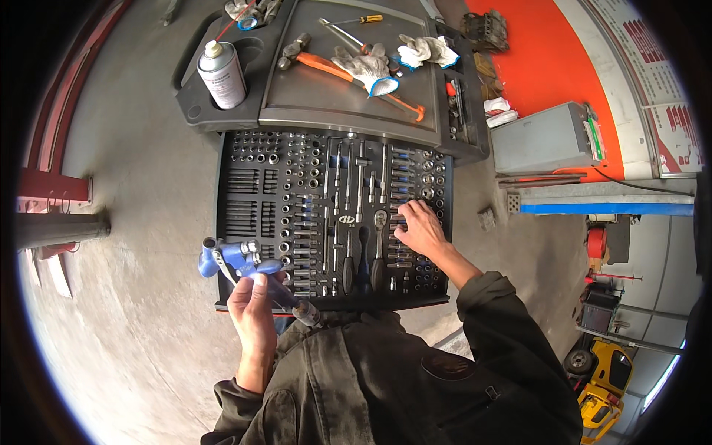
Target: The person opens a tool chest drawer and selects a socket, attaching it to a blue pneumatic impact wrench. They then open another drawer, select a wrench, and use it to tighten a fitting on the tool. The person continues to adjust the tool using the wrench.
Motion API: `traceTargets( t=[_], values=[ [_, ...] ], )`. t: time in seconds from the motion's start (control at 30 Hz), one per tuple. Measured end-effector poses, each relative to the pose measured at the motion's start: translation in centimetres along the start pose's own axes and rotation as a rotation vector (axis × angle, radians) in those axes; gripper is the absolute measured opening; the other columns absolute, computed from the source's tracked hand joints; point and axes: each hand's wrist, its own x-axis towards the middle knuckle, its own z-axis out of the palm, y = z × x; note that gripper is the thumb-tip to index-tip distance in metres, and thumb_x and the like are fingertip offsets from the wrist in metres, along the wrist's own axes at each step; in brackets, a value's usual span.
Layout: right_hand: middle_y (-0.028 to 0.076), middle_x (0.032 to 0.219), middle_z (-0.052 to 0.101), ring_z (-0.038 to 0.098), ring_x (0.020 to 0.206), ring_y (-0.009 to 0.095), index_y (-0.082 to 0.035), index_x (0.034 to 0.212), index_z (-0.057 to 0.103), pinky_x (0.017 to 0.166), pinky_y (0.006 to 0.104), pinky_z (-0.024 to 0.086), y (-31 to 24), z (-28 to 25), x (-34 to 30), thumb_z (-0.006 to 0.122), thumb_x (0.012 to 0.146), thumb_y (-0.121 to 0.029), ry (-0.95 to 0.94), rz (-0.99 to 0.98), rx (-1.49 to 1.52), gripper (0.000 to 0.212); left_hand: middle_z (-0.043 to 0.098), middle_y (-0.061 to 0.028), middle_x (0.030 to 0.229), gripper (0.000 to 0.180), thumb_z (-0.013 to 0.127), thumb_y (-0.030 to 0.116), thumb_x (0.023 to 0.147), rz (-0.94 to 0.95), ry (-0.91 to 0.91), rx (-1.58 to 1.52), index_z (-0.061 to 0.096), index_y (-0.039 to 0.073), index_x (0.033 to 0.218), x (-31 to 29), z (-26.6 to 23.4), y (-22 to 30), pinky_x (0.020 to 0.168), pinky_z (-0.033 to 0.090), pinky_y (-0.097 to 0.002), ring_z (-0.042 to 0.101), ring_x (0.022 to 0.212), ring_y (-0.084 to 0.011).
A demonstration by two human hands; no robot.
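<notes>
My left hand (254, 315) is closed around a blue pistol-shaped tool (239, 257) with a silver lever and metal fittings, held over the left front corner of an open tool drawer (335, 303). My right hand (423, 231) reaches down onto a column of deep sockets (401, 176) in the drawer's right half. Its fingers are bent, with thumb and index apart; nothing is visibly held. Left of that hand lie a ratchet (379, 252) and long extension bars (360, 182). Bits (242, 217) and smaller sockets (314, 162) fill the left side of the black insert.
On the cart top (311, 96) lie an orange-handled hammer (324, 65), work gloves (367, 68) and a screwdriver (371, 18). A spray can (222, 76) stands at its left. Right are a grey metal box (545, 135) and a blue-edged beam (608, 209); a red-framed post (55, 187) stands left.
</notes>
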Motion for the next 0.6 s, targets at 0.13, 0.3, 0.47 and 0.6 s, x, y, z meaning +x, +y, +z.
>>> traceTargets(
  t=[0.13,0.3,0.47,0.6],
  values=[
    [0.014,0.111,0.062,0.057,0.113,0.032,-0.001,0.112,0.063,0.107,0.0436,0.045,-0.1,-0.6,0.6,0.072,0.08,-0.022,-0.022,0.022,0.07,0.039,0.075,-0.0127,0.102,0.026,0.064,0.019,0.103,0.016,-0.015,0.029,0.069,-0.004,0.113,0.0,-0.2,0.0,0.09,0.054,-0.0331,0.07,0.095,-0.0188],
    [0.013,0.113,0.061,0.057,0.116,0.032,-0.003,0.108,0.066,0.109,0.0433,0.043,0.2,-0.7,0.5,0.072,0.08,-0.022,-0.046,-0.039,0.064,0.035,0.075,-0.0126,0.101,0.024,0.065,0.019,0.102,0.006,-0.008,0.013,0.07,-0.004,0.11,-0.1,-0.2,0.1,0.089,0.054,-0.0325,0.07,0.094,-0.0181],
    [0.013,0.114,0.058,0.056,0.115,0.032,-0.004,0.106,0.062,0.104,0.045,0.044,0.3,-1.0,0.5,0.073,0.081,-0.019,-0.09,-0.065,0.074,0.031,0.075,-0.0128,0.101,0.025,0.067,0.019,0.101,-0.008,-0.017,0.001,0.07,-0.005,0.11,0.0,-0.5,-0.2,0.089,0.053,-0.0319,0.07,0.095,-0.018],
    [0.012,0.103,0.064,0.059,0.105,0.033,-0.004,0.103,0.06,0.099,0.047,0.045,0.9,-0.9,-0.2,0.073,0.082,-0.014,-0.052,-0.096,0.161,0.026,0.075,-0.0129,0.101,0.027,0.068,0.019,0.1,-0.029,-0.036,0.007,0.07,-0.006,0.111,0.1,-0.2,0.1,0.089,0.052,-0.0316,0.069,0.095,-0.0177]
  ],
)
